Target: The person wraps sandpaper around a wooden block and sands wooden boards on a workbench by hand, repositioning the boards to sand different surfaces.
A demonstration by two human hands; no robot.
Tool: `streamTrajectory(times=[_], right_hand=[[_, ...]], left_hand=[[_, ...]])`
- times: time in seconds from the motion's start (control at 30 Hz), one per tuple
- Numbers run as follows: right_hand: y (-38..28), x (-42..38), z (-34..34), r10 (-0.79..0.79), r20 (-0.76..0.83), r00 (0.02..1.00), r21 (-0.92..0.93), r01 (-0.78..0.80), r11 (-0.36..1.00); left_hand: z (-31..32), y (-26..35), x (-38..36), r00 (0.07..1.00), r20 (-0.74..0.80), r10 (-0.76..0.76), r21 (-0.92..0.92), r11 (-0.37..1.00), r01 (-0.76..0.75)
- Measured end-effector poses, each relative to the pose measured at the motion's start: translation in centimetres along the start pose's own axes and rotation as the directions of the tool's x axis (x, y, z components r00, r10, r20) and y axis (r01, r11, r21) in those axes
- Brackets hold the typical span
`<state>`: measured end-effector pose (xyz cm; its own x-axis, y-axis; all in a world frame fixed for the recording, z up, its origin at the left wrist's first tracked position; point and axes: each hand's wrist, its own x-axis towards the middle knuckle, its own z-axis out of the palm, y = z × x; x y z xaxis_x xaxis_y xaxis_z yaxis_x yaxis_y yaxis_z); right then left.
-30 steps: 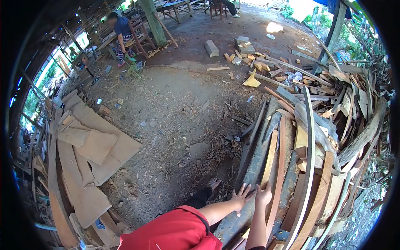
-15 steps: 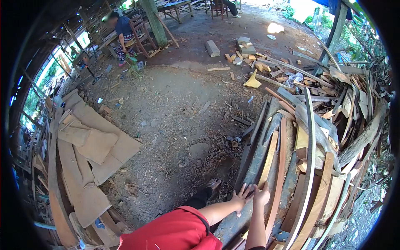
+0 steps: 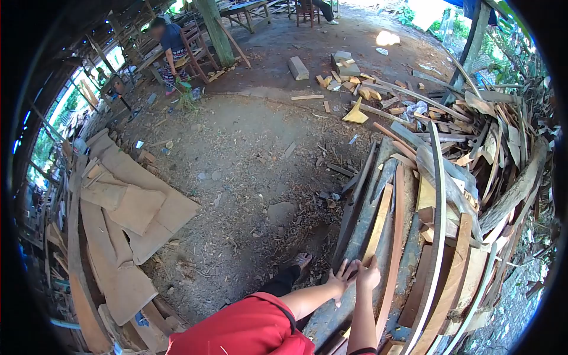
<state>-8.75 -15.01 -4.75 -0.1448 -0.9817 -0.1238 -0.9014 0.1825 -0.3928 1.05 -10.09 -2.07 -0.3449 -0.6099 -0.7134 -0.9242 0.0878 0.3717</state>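
A narrow, light wooden strip (image 3: 378, 222) lies lengthwise on a grey, worn plank (image 3: 364, 216) at my right side. My left hand (image 3: 341, 280) rests at the strip's near part, fingers spread over the wood. Right beside it, almost touching, my right hand (image 3: 368, 277) is closed over the strip with its fingers curled. Whatever is pinched in those fingers is hidden. A reddish wooden strip (image 3: 396, 236) runs parallel, just right of my right hand.
Long curved boards (image 3: 438, 219) and scrap wood pile up on the right. Flat brown sheets (image 3: 151, 207) lie at left on dirt ground strewn with chips. Farther back are offcuts, a block (image 3: 299, 68), a post (image 3: 214, 32) and a person (image 3: 171, 44) beside a chair.
The view has shifted very slightly. Both hands stay at the same part of the wooden strip, with hardly any visible movement.
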Motion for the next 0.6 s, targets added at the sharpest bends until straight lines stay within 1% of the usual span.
streamTrajectory(times=[0.07, 0.13, 0.17, 0.2, 0.23, 0.27, 0.33, 0.37, 0.4, 0.43, 0.5, 0.53, 0.6], right_hand=[[-0.3, 0.1, 0.0, 0.04, 0.054, 0.998, -0.009, -0.04, 0.999], [-0.5, -0.1, 0.0, 0.055, 0.034, 0.998, -0.013, -0.055, 0.998], [-0.7, -0.3, -0.1, 0.064, 0.013, 0.998, -0.024, -0.063, 0.998], [-0.5, -0.2, 0.1, 0.076, 0.025, 0.997, -0.042, -0.075, 0.996], [0.0, -0.1, 0.6, 0.054, 0.012, 0.998, -0.033, -0.054, 0.998], [0.1, -0.2, 0.6, 0.056, 0.016, 0.998, -0.049, -0.055, 0.997], [0.2, 0.1, 0.5, 0.072, 0.01, 0.997, -0.064, -0.071, 0.995], [0.2, 0.1, 0.6, 0.061, 0.034, 0.998, -0.069, -0.059, 0.996], [0.4, 0.1, 0.6, 0.051, 0.059, 0.997, -0.072, -0.046, 0.996], [0.6, 0.2, 0.5, 0.069, 0.047, 0.997, -0.067, -0.066, 0.996], [0.9, 0.3, 0.7, 0.028, 0.039, 0.999, -0.074, -0.025, 0.997], [1.0, 0.3, 0.8, 0.044, 0.032, 0.999, -0.068, -0.041, 0.997], [1.2, 0.4, 0.7, 0.021, 0.043, 0.999, -0.059, -0.019, 0.998]], left_hand=[[0.1, -0.1, 0.0, 1.0, 0.0, 0.013, 0.009, 1.0, -0.013], [0.4, -0.2, 0.4, 1.0, -0.023, 0.013, -0.027, 1.0, -0.013], [0.3, -0.2, 0.4, 1.0, -0.015, 0.023, -0.021, 1.0, -0.023], [0.9, -0.2, 0.8, 1.0, -0.012, 0.008, 0.011, 1.0, -0.008], [1.4, -0.3, 1.4, 1.0, -0.013, -0.01, 0.044, 0.999, 0.01], [1.6, -0.3, 1.6, 1.0, -0.002, 0.021, 0.062, 0.998, -0.021], [1.8, -0.4, 1.8, 1.0, -0.021, -0.012, 0.062, 0.998, 0.014], [1.7, -0.4, 1.6, 1.0, -0.015, 0.004, 0.079, 0.997, -0.003], [1.5, -0.3, 1.4, 1.0, -0.016, 0.004, 0.056, 0.998, -0.003], [1.1, -0.2, 1.2, 1.0, -0.018, 0.002, 0.033, 0.999, -0.001], [0.8, -0.1, 1.2, 1.0, -0.017, 0.005, 0.071, 0.997, -0.003], [0.7, 0.0, 1.2, 1.0, -0.009, -0.004, 0.068, 0.998, 0.005], [0.9, 0.2, 1.1, 1.0, 0.004, -0.009, 0.069, 0.998, 0.008]])
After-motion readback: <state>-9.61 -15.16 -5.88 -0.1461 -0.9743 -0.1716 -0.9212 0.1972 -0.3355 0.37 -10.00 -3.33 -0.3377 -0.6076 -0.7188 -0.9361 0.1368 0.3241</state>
